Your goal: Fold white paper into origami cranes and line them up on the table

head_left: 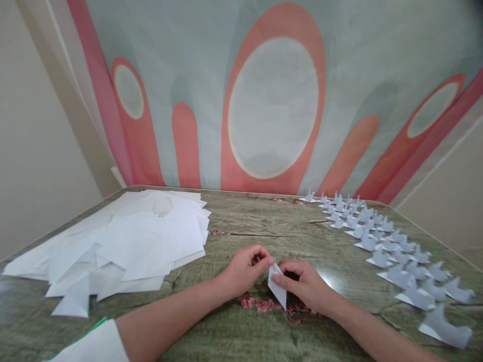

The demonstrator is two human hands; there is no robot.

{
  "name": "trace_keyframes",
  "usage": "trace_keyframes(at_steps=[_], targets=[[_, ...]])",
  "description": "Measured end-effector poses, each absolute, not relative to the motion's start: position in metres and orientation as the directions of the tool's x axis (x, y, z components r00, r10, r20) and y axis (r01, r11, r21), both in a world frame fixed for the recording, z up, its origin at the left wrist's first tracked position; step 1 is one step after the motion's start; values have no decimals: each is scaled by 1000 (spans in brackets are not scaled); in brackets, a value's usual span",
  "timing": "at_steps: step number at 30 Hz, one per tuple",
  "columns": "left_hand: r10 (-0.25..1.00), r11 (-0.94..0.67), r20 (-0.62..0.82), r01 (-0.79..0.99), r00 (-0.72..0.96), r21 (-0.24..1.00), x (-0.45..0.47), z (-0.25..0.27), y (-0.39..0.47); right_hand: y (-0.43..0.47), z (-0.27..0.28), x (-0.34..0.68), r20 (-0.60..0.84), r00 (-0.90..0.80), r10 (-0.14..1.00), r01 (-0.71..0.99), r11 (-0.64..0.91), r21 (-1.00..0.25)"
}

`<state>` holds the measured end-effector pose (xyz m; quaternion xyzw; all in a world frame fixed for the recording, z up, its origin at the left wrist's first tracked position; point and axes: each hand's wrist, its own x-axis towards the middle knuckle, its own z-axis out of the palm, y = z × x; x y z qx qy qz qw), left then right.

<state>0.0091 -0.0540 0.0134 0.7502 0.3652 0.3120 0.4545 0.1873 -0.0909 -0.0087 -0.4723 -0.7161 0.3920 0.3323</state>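
Far left: a broad heap of loose white sheets (143,241), overlapping at odd angles on the wood-grain table (256,213); one small folded sheet (75,297) lies at its near edge, beside your white sleeve (94,344). Mid-table, your left hand (245,271) has thumb and forefinger pinched together on the upper corner of a folded white paper (278,290) (narrow, kite-like, its point aimed down toward you). The paper is between your two hands, held above a patch of pink flower print (258,303). Your right hand (309,287) grips its right side, thumb flat on the face, other fingers curled and partly hidden behind. Far right: white folded paper birds (415,291) in slanting rows, the nearest one (445,327) a little apart from the rest.
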Motion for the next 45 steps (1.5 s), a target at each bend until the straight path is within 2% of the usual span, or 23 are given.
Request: trace_keyframes(at_steps=[5, 14, 19, 22, 27, 31, 37, 41, 45], targets=[[790, -315, 111, 245, 603, 917, 9, 13, -59, -89, -11, 188, 114, -279, 954, 340, 209, -917], [804, -299, 120, 223, 582, 928, 10, 3, -52, -90, -4, 186, 166, -256, 952, 293, 240, -925], [808, -352, 177, 219, 562, 910, 8, 2, -48, -90, -2, 184, 160, -280, 947, 328, 251, -911], [812, -318, 163, 190, 560, 929, 8, 3, -47, -90, -3, 184, 157, -269, 950, 353, 250, -902], [823, -215, 91, 159, 561, 964, 9, 3, -45, -90, -2, 185, 220, -187, 957, 403, 279, -872], [821, -239, 88, 199, 564, 950, 8, 4, -45, -91, -2, 186, 276, -96, 956, 406, 291, -866], [813, -268, 92, 229, 574, 936, 7, 5, -46, -92, -7, 185, 251, -35, 967, 320, 248, -914], [811, -262, 82, 234, 580, 936, 7, 4, -46, -92, -4, 186, 272, -41, 961, 335, 270, -903], [801, -280, 88, 240, 593, 930, 7, 3, -46, -92, 0, 186, 354, -103, 929, 369, 367, -854]])
